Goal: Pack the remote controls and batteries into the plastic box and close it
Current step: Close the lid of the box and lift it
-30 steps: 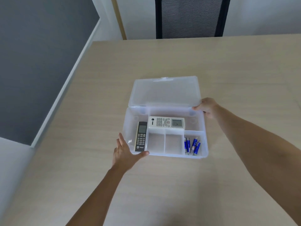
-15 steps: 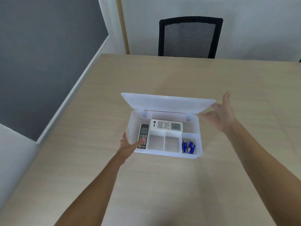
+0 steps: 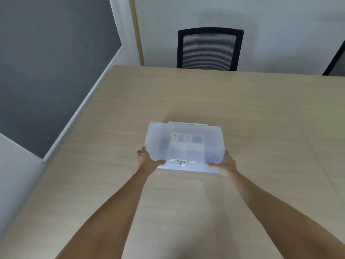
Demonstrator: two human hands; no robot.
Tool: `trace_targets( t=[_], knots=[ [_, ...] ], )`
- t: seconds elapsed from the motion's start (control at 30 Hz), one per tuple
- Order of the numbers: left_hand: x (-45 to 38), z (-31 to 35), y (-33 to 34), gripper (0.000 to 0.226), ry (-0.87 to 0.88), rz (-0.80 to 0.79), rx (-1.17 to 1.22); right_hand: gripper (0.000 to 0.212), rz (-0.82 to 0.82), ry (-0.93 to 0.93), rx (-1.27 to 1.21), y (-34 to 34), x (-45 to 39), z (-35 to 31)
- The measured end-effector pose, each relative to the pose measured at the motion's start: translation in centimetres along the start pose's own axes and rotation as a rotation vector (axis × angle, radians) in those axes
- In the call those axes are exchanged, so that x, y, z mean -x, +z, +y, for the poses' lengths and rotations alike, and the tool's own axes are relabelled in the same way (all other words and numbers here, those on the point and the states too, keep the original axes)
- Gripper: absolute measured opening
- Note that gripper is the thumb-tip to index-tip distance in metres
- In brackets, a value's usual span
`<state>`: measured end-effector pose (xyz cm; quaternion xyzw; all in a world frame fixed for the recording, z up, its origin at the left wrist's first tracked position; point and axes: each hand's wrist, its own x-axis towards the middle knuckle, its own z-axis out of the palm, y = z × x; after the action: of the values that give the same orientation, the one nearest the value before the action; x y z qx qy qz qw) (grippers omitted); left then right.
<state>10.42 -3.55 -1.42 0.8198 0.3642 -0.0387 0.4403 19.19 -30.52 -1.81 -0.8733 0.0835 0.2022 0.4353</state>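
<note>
Wall: dark grey wall panel [image 3: 46, 71] fills the upper left, edged by a white strip that runs down along the table's left side.
Table: pale wood-grain tabletop [image 3: 112, 184] spreads from the left edge across the whole lower view.
Left hand: bare left hand [image 3: 147, 161] clasps the near left corner of the box, thumb lying on top of the lid, the other fingers wrapped down the side wall.
Box: translucent frosted rectangular plastic box [image 3: 196, 156] sits on the table at the centre, between the two hands, with its lid down flat over the base.
Box look: milky, slightly bluish plastic with rounded corners; a white barcode sticker [image 3: 182, 162] runs along the near edge of the lid; a narrow white tab shows along the far edge.
Contents: only blurred shapes show through the lid; a pale oblong white remote control [image 3: 186, 138] lies near the far wall, and a darker grey patch [image 3: 164, 143] sits to its left; the batteries cannot be made out.
Box axis: long axis runs left to right across the view; the long near side faces the person, the far long side faces the chair.
Chair: black mesh-backed office chair [image 3: 210, 50] stands beyond the table's far edge, against the white wall.
Right hand: bare right hand [image 3: 225, 163] grasps the near right corner of the box, thumb pressed on the lid's near edge.
</note>
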Motion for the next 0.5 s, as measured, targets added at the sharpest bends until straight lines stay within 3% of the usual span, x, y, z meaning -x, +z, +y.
trace_targets(
  t=[0.4,0.5],
  knots=[
    [-1.2,-0.7,1.7,0.09,0.037,0.072,-0.109,0.089,0.025,0.008,0.109,0.8,0.3,-0.1],
    [-1.1,-0.7,1.7,0.1,0.046,0.055,-0.147,0.098,-0.029,0.015,0.177,0.7,0.7,-0.2]
  ],
)
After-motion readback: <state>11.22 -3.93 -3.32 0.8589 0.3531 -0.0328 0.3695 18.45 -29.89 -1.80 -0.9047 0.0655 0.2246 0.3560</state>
